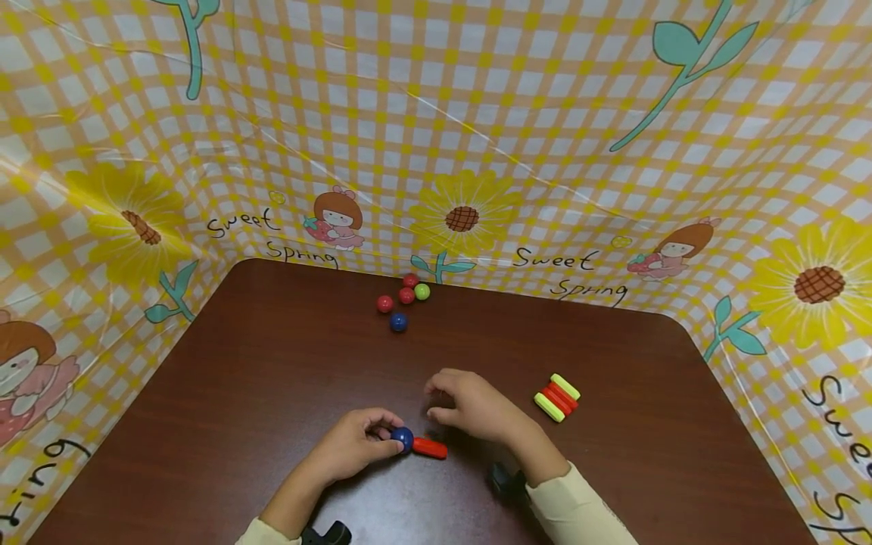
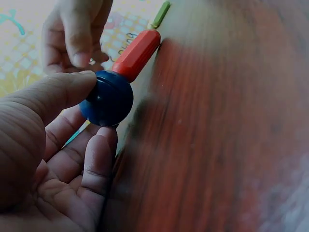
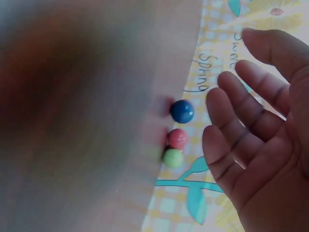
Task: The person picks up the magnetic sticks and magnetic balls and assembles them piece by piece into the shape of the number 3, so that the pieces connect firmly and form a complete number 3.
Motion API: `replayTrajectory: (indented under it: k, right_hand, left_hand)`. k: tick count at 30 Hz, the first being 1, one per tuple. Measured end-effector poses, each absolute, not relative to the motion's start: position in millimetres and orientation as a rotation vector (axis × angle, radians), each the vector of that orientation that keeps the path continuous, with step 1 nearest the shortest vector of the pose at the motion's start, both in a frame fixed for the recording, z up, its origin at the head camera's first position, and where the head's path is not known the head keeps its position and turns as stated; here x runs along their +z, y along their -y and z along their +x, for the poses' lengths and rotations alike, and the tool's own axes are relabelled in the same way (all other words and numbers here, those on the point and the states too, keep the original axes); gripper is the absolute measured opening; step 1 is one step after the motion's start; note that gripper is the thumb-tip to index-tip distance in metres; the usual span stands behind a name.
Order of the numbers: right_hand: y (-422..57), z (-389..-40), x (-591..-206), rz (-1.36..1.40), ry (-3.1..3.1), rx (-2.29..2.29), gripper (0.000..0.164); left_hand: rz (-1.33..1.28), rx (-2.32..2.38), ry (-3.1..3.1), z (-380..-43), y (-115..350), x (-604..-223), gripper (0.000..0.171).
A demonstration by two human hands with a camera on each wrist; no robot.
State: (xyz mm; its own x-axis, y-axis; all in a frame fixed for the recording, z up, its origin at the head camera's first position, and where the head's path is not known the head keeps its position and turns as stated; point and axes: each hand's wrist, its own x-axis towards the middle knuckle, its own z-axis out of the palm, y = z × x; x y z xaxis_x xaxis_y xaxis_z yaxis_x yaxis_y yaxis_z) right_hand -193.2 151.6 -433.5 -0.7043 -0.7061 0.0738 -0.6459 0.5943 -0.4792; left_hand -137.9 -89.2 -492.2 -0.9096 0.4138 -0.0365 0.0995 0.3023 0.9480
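Note:
Between thumb and fingertips, my left hand point(image 1: 359, 443) pinches a dark blue ball point(image 1: 403, 439). A red ridged stick point(image 1: 431, 448) is joined end-on to that ball and points right, as the left wrist view also shows with the ball point(image 2: 107, 98) and the stick point(image 2: 137, 55). My right hand point(image 1: 472, 405) hovers just above and right of the joined pair, its fingers loosely bent and nothing in them. The right wrist view shows the same hand point(image 3: 260, 130) with fingers apart and its palm bare.
Several loose balls lie near the table's back edge: a blue ball point(image 1: 398, 322), red ones point(image 1: 384, 303) and a light green one point(image 1: 422, 291). Right of my right hand, yellow-green sticks point(image 1: 549, 407) and red sticks point(image 1: 560, 397) lie side by side. A checked cloth point(image 1: 436, 136) rises around the table point(image 1: 286, 356).

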Motion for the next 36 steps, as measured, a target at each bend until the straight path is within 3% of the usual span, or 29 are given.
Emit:
replayTrajectory:
  k: [13, 29, 36]
  right_hand:
    - [-134.6, -261.5, -452.6, -0.985, -2.835, -0.849, 0.022]
    - [-105.3, -304.1, -464.0, -0.820, -2.912, -0.878, 0.035]
    - [-94.0, -314.1, -467.9, -0.733, -2.864, -0.938, 0.049]
  left_hand:
    - [0.464, 1.602, -2.302, -138.1, 89.6, -490.8, 0.023]
    - [0.455, 1.634, -2.286, -141.3, 90.5, -490.8, 0.023]
    - [0.437, 1.646, -2.258, -142.0, 91.3, -492.3, 0.025]
